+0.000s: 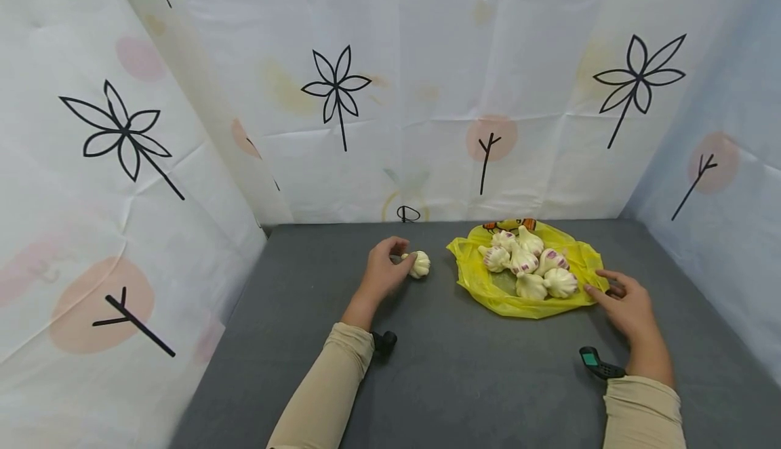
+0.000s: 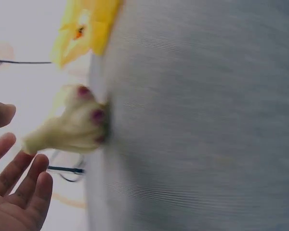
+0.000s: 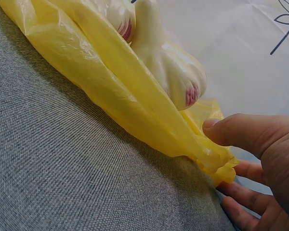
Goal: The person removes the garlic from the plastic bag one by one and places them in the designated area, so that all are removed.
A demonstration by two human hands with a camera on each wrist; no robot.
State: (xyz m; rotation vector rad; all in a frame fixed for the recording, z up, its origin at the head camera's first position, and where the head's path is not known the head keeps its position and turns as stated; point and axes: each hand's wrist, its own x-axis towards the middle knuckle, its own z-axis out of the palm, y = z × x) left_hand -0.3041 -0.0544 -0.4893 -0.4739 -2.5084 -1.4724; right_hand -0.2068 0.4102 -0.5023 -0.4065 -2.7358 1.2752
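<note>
A white garlic bulb (image 1: 419, 264) with purple spots stands apart on the dark table, left of a yellow plastic bag (image 1: 488, 293). My left hand (image 1: 386, 269) is right beside that bulb; in the left wrist view the fingers (image 2: 26, 187) are spread and the fingertips reach the stem end. Several more garlic bulbs (image 1: 523, 260) lie together in the spread-open bag. At the bag's right edge is my right hand (image 1: 626, 303). In the right wrist view its thumb (image 3: 250, 132) lies over the rim and its other fingers rest low against the bag's outer side.
The dark grey table (image 1: 476, 381) extends toward me in front of the bag. A pale patterned cloth (image 1: 396, 96) hangs behind the table and along both sides. Both forearms wear beige sleeves, with a dark device strapped at each wrist.
</note>
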